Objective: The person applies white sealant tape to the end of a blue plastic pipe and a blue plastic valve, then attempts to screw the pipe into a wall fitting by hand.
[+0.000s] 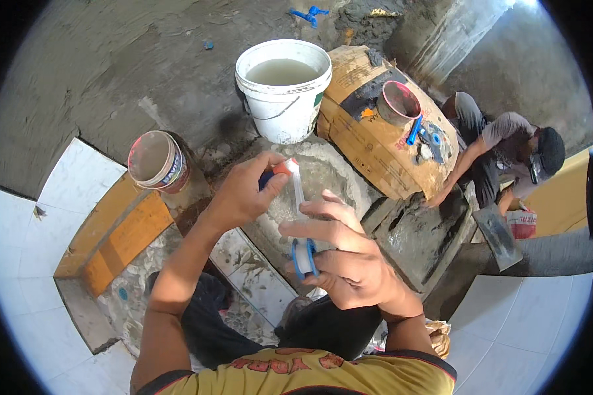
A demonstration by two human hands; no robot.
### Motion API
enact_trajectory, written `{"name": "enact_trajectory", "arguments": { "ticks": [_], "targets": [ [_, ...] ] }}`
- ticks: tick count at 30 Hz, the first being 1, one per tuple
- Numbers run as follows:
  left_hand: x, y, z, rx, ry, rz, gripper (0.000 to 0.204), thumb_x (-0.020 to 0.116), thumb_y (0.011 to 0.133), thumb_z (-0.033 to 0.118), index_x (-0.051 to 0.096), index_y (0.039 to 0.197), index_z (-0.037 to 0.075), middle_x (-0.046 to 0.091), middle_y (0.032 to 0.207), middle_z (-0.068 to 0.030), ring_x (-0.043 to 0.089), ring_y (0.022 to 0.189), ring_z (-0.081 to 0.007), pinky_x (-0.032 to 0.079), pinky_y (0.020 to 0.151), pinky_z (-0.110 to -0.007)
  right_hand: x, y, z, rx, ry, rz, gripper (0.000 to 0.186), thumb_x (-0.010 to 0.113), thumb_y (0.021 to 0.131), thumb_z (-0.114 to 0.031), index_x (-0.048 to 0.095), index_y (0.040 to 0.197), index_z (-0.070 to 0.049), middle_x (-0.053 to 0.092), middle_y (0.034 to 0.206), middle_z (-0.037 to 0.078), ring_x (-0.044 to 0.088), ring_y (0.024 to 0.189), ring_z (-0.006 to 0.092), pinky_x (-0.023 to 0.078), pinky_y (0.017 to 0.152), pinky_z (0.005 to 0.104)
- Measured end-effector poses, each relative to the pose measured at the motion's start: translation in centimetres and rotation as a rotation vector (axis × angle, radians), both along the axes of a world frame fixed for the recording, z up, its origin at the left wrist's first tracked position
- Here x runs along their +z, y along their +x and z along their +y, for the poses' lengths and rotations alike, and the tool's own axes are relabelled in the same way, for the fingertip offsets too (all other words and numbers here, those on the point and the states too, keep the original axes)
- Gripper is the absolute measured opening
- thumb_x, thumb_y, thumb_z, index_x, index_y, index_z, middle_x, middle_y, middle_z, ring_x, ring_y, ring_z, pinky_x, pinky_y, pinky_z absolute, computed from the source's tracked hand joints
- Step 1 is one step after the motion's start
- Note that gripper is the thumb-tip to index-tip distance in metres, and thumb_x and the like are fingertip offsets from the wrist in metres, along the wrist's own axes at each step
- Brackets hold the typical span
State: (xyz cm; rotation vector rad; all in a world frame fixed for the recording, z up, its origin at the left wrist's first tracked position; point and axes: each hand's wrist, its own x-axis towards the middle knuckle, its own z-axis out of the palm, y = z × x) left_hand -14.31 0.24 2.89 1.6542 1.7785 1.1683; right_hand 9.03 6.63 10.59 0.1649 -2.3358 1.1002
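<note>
Before me, my left hand (242, 187) grips a small blue and orange plastic fitting (283, 168), its end pointing up and right. White thread seal tape (298, 189) is wound at the fitting's end and stretches down toward the other hand. A blue-rimmed spool (304, 259) of this tape sits between the thumb and fingers of my right hand (349, 260), whose upper fingers reach out near the strip. Both hands are above a wet concrete patch, apart from each other.
A white bucket (280, 122) of cloudy water stands ahead, with a used paint pail (158, 161) to its left. Cardboard (369, 155) at right bears a tub (398, 104) and small parts. A blue tap (309, 16) lies far off. A co-worker (510, 141) crouches right, by a trowel (497, 238).
</note>
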Motion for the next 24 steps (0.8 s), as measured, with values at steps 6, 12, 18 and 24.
{"name": "enact_trajectory", "arguments": {
  "ticks": [6,12,18,24],
  "targets": [
    [1.1,-0.3,-0.1,0.011,-0.153,-0.163,0.041,0.067,0.097,0.028,0.049,0.129,0.009,0.070,0.092,-0.0185,0.071,0.091,-0.0300,0.052,0.077,-0.042,0.2,1.1,0.6,-0.044,0.041,-0.075,0.010,0.078,0.076,-0.010,0.069,0.081,-0.009,0.065,0.131,0.012,0.050,0.131,0.0386,0.029,0.113,0.0633],
    [1.1,-2.1,-0.2,-0.124,-0.246,-0.558,0.028,0.061,0.101,0.025,0.055,0.122,0.007,0.062,0.080,-0.0063,0.063,0.080,-0.0140,0.050,0.070,-0.034,-0.2,1.4,0.7,-0.073,0.025,-0.094,0.010,0.078,0.079,-0.015,0.072,0.085,-0.010,0.066,0.129,0.010,0.051,0.131,0.0373,0.029,0.113,0.0633],
    [2.1,-1.1,-0.5,-0.111,-0.253,-0.420,0.033,0.058,0.102,0.030,0.055,0.125,0.006,0.062,0.081,-0.0059,0.062,0.080,-0.0113,0.050,0.074,-0.030,-0.5,1.2,1.0,-0.077,0.066,-0.111,0.013,0.079,0.078,-0.018,0.071,0.086,-0.009,0.065,0.128,0.009,0.052,0.130,0.0373,0.030,0.112,0.0639],
    [0.8,0.5,-0.6,-0.058,-0.115,-0.007,0.033,0.055,0.102,0.029,0.053,0.124,0.004,0.069,0.094,-0.0152,0.068,0.089,-0.0290,0.050,0.081,-0.040,-0.6,0.9,0.9,-0.067,0.044,-0.089,0.012,0.078,0.079,-0.017,0.071,0.084,-0.008,0.065,0.128,0.009,0.053,0.128,0.0373,0.030,0.113,0.0640]
  ]
}}
